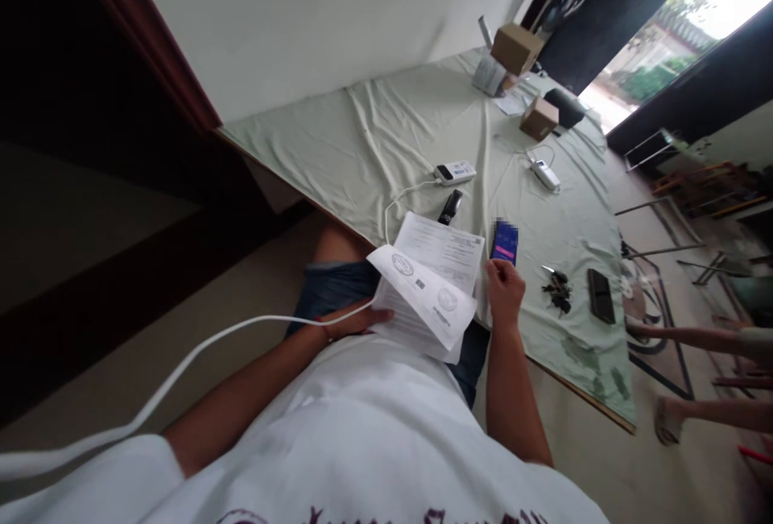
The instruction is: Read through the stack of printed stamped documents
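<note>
Several stapled or stacked printed papers [444, 254] lie over the near table edge and my lap. A top sheet [423, 290] with round stamps curls up over the printed page beneath. My left hand [359, 320] grips the lower left of the papers, its thumb on top and the other fingers partly hidden. My right hand [506, 290] is closed, fingers curled together, just right of the papers and against the lower end of a phone [505, 241] with a lit blue screen. Whether it pinches anything is hidden. A white cable [254, 320] passes over my left wrist.
On the cloth-covered table [302, 138] are a white power bank [456, 173], a black device [450, 208], a white device with cable [545, 175], keys [559, 292], a dark wallet-like item [601, 296] and cardboard boxes [539, 117]. Another person's legs [700, 339] are at the right.
</note>
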`<state>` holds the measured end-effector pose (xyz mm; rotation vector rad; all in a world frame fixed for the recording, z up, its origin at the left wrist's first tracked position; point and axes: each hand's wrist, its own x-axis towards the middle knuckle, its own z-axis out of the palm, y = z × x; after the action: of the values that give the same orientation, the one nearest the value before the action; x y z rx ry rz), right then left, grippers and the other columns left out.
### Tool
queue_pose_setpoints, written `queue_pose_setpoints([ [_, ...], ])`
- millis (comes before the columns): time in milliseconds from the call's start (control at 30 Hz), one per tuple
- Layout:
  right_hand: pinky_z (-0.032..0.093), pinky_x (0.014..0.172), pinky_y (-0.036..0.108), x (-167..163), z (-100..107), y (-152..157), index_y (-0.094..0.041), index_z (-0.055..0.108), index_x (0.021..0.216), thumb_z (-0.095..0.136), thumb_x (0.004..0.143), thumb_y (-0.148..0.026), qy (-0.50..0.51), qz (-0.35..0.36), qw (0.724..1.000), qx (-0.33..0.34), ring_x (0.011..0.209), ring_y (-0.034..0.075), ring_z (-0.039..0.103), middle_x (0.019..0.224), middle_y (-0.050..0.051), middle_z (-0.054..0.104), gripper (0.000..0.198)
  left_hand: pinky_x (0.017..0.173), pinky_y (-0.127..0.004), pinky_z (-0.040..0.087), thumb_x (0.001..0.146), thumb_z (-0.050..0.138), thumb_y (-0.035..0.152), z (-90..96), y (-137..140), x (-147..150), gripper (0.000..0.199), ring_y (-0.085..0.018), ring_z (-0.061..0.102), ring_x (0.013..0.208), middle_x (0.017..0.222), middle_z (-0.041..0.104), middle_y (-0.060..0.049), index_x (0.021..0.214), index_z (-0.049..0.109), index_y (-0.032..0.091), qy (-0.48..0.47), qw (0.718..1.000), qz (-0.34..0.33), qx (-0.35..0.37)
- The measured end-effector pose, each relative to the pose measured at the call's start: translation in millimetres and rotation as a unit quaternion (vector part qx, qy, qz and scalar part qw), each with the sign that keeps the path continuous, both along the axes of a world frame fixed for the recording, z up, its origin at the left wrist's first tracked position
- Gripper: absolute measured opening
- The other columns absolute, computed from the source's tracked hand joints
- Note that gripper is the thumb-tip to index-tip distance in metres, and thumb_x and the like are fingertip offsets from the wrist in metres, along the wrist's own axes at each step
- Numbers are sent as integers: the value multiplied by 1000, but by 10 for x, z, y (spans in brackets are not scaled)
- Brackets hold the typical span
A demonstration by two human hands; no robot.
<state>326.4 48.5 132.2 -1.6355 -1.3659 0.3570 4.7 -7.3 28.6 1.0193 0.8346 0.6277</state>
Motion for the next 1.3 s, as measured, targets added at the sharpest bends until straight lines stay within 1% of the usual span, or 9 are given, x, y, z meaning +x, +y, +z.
queue_pose_setpoints([
  [100, 44, 68, 32, -98, -225, 139, -15, 71, 89, 56, 87, -59, -44, -79, 996, 8, 64, 16, 53, 81, 7, 70, 47, 118, -46, 39, 81, 77, 51, -102, -8, 21, 72, -36, 51, 139, 140, 66, -14, 140, 59, 14, -19, 999, -26, -8],
  [233, 43, 69, 32, -131, -328, 157, -17, 68, 82, 53, 87, -65, -55, -88, 995, -2, 66, 18, 54, 77, 6, 68, 50, 123, -50, 34, 84, 76, 52, -130, -21, 28, 74, -35, 49, 142, 144, 63, -15, 145, 56, 15, -44, 999, -26, -8],
  [400, 41, 65, 29, -110, -354, 150, -20, 64, 77, 64, 80, -64, -52, -21, 998, -36, 62, 15, 51, 71, 1, 63, 44, 124, -48, 33, 85, 75, 52, -64, -29, 16, 78, -33, 48, 144, 154, 53, -11, 152, 49, 20, -54, 997, -43, -17],
  [533, 40, 63, 27, -115, -365, 134, -19, 64, 78, 61, 84, -57, -48, 10, 999, -15, 61, 13, 46, 69, -2, 60, 39, 122, -49, 35, 85, 75, 52, -35, -40, 19, 80, -34, 50, 142, 153, 54, -12, 153, 47, 21, -75, 996, -49, -17],
  [667, 38, 64, 27, -142, -334, 106, -19, 63, 70, 55, 90, -55, -93, 27, 995, 13, 62, 13, 45, 65, -2, 54, 42, 122, -49, 35, 86, 74, 53, -68, -23, 28, 77, -34, 50, 142, 152, 55, -13, 152, 50, 20, -65, 997, -49, 5],
  [867, 42, 64, 27, -192, -272, 72, -16, 69, 104, 62, 84, -52, -36, 4, 999, 28, 61, 13, 48, 75, -1, 62, 42, 123, -47, 34, 87, 73, 53, -48, -26, 5, 80, -33, 48, 144, 154, 53, -12, 155, 46, 20, -58, 997, -50, -3],
  [1067, 40, 61, 27, -185, -199, 53, -19, 70, 81, 61, 82, -43, -41, 25, 997, 58, 61, 12, 40, 80, 1, 59, 26, 123, -47, 34, 88, 72, 52, -44, -27, -3, 77, -33, 45, 146, 156, 51, -10, 154, 47, 20, -65, 996, -56, 6],
  [1200, 44, 64, 27, -124, -254, 54, -20, 70, 81, 67, 76, -40, 79, 91, 993, 4, 64, 12, 48, 76, -1, 61, 21, 124, -45, 33, 87, 71, 53, -35, -18, 0, 76, -32, 44, 147, 158, 49, -8, 153, 49, 23, -54, 997, -58, 23],
  [1300, 49, 66, 31, -59, -302, 40, -21, 71, 83, 75, 71, -41, 230, 137, 963, -38, 64, 15, 56, 74, -1, 68, 24, 123, -45, 33, 86, 72, 54, 4, -27, 7, 76, -33, 46, 145, 157, 50, -9, 153, 49, 23, -58, 997, -53, 22],
])
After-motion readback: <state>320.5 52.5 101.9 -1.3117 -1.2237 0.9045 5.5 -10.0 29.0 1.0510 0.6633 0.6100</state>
